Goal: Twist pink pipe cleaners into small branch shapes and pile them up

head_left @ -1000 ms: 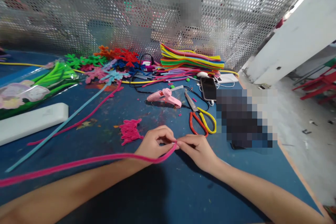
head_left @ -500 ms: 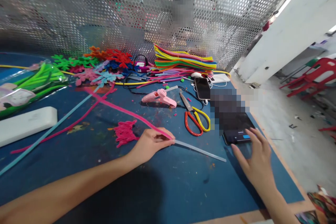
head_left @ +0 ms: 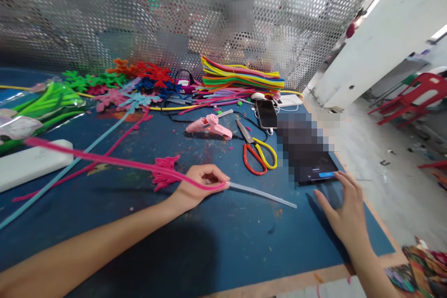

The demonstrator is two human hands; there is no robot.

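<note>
My left hand [head_left: 200,185] pinches the end of a bright pink pipe cleaner [head_left: 115,160] together with a clear glue stick [head_left: 263,194]. The pipe cleaner trails to the left over my wrist, and the stick points right. A small bunch of bent pink pipe cleaner [head_left: 165,172] lies just behind that hand. My right hand [head_left: 344,209] holds nothing; its fingers are apart, with the fingertips at the near corner of a dark tablet or phone [head_left: 317,170] whose screen shows a blue button. Whether they touch it I cannot tell.
Behind my hands lie a pink glue gun [head_left: 209,125] and scissors [head_left: 256,151]. Farther back are a phone [head_left: 266,114], stacked pipe cleaners [head_left: 242,77] and colourful snowflake shapes [head_left: 139,100]. A white bar [head_left: 37,163] lies left. Perforated metal [head_left: 167,18] rises behind the table.
The pink pipe cleaner's free end has swung left and toward me. My right hand's fingers have shifted slightly at the screen's near edge. The view has moved a little.
</note>
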